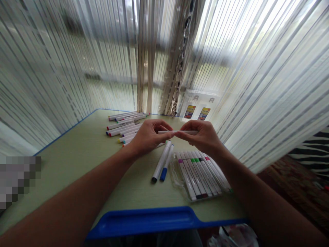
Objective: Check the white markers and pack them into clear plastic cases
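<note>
A white marker (189,131) lies level between my hands, above the middle of the table. My left hand (147,135) is closed, its thumb and fingers pinching the left end. At the other end, my right hand (202,135) grips it the same way, with the fingertips of both hands almost meeting. Its cap colour is hidden. Below the hands, a black-ended marker (161,161) and a blue-capped marker (167,163) rest side by side on the table. Under my right forearm, a clear plastic case (177,175) holds a row of white markers (196,175), partly covered by the arm.
Several loose markers (125,128) with coloured ends are spread at the back left of the pale table (77,147). A clear package (197,106) with yellow labels stands at the back right by the curtain (244,68). A blue tray edge (149,219) runs along the front.
</note>
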A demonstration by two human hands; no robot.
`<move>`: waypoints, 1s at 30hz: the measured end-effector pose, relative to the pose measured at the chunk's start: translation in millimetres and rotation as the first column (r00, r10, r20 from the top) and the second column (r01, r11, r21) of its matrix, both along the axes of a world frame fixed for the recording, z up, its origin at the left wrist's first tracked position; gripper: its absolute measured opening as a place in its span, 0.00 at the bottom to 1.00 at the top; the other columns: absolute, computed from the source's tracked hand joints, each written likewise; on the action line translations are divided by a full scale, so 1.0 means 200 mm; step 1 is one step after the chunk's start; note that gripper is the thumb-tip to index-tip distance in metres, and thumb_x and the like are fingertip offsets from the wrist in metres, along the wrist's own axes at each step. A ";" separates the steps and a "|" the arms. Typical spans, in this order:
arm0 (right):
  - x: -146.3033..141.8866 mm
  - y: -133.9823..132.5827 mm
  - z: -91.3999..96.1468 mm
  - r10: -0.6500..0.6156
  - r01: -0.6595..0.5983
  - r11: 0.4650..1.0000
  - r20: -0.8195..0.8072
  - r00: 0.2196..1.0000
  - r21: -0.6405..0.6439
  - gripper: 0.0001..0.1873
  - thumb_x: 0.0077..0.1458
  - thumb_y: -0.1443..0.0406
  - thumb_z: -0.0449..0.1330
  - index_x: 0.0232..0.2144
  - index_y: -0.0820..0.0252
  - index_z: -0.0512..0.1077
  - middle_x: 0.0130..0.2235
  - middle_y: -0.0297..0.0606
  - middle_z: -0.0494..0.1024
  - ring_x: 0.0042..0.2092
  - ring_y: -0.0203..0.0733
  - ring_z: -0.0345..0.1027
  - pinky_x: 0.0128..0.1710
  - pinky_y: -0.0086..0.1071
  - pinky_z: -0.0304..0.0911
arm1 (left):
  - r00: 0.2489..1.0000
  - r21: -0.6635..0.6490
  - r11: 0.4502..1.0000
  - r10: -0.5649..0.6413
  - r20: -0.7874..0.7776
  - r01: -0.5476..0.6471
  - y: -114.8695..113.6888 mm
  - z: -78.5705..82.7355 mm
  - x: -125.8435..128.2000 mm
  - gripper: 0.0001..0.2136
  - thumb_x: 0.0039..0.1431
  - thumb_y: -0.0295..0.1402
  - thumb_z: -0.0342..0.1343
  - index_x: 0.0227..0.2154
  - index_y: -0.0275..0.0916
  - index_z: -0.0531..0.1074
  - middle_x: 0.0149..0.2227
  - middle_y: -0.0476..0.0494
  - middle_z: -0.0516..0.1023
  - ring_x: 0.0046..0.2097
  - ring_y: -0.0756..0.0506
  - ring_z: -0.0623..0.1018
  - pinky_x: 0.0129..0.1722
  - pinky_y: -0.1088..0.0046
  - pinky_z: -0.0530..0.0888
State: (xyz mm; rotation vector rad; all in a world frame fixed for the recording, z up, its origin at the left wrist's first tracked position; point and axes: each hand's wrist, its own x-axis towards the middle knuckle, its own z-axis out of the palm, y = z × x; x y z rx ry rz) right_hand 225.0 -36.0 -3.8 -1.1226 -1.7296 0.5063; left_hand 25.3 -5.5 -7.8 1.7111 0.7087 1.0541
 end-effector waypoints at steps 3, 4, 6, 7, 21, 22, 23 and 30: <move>0.01 0.00 0.00 -0.039 0.035 0.998 0.067 0.997 0.057 0.17 0.45 0.54 0.74 0.24 0.62 0.78 0.23 0.34 0.76 0.24 0.32 0.64 0.22 0.27 0.57 | 1.000 -0.009 1.000 -0.010 -0.006 0.010 0.00 0.00 0.00 0.12 0.49 0.36 0.69 0.32 0.31 0.80 0.25 0.45 0.78 0.25 0.52 0.74 0.25 0.77 0.69; 0.01 0.00 0.00 -0.050 0.045 0.997 0.080 0.996 0.064 0.17 0.45 0.54 0.73 0.24 0.62 0.78 0.23 0.35 0.76 0.25 0.33 0.64 0.23 0.27 0.58 | 1.000 -0.010 1.000 -0.016 -0.008 0.016 0.00 0.00 0.00 0.12 0.50 0.35 0.69 0.32 0.31 0.80 0.26 0.44 0.79 0.26 0.52 0.74 0.26 0.77 0.70; 0.01 0.00 0.01 -0.068 0.064 0.997 0.094 0.993 0.053 0.18 0.44 0.53 0.73 0.24 0.63 0.78 0.24 0.35 0.77 0.25 0.33 0.65 0.24 0.27 0.58 | 1.000 -0.006 1.000 -0.026 -0.013 0.025 0.00 0.00 0.00 0.11 0.51 0.34 0.68 0.34 0.31 0.81 0.27 0.43 0.80 0.26 0.52 0.75 0.27 0.77 0.71; 0.01 0.00 0.01 -0.075 0.071 0.997 0.094 0.993 0.040 0.19 0.43 0.53 0.74 0.24 0.63 0.78 0.23 0.35 0.77 0.25 0.33 0.65 0.24 0.27 0.58 | 0.999 -0.002 1.000 -0.032 -0.017 0.031 0.00 0.00 0.00 0.10 0.52 0.33 0.67 0.34 0.31 0.81 0.28 0.42 0.81 0.27 0.52 0.76 0.27 0.77 0.72; -0.01 -0.01 0.02 0.022 -0.042 0.991 -0.150 0.988 -0.131 0.18 0.47 0.54 0.72 0.28 0.65 0.78 0.23 0.34 0.76 0.18 0.27 0.58 0.16 0.25 0.52 | 1.000 0.022 1.000 0.007 0.021 -0.007 0.01 0.01 0.00 0.11 0.52 0.33 0.66 0.37 0.31 0.81 0.27 0.47 0.78 0.26 0.53 0.72 0.26 0.78 0.69; -0.01 -0.01 0.03 0.036 -0.059 0.989 -0.164 0.986 -0.135 0.17 0.48 0.55 0.72 0.28 0.65 0.79 0.24 0.35 0.77 0.18 0.27 0.58 0.16 0.25 0.53 | 0.999 0.025 0.999 0.022 0.025 -0.023 0.01 0.01 0.00 0.11 0.53 0.33 0.66 0.37 0.31 0.81 0.26 0.47 0.77 0.26 0.53 0.72 0.26 0.77 0.69; -0.01 -0.01 0.03 0.050 -0.075 0.988 -0.179 0.983 -0.135 0.16 0.49 0.55 0.71 0.29 0.65 0.79 0.26 0.36 0.78 0.18 0.27 0.59 0.16 0.24 0.54 | 0.999 0.023 0.999 0.039 0.034 -0.039 0.02 0.01 0.00 0.10 0.54 0.33 0.65 0.37 0.32 0.80 0.25 0.48 0.76 0.25 0.53 0.72 0.26 0.77 0.69; 0.00 -0.01 0.03 0.082 -0.124 0.982 -0.271 0.959 -0.143 0.14 0.49 0.58 0.71 0.34 0.63 0.82 0.26 0.36 0.79 0.18 0.26 0.58 0.15 0.25 0.53 | 0.980 -0.142 0.989 0.055 0.190 -0.028 0.05 -0.01 -0.01 0.07 0.54 0.31 0.63 0.33 0.33 0.79 0.27 0.46 0.75 0.25 0.53 0.72 0.27 0.75 0.69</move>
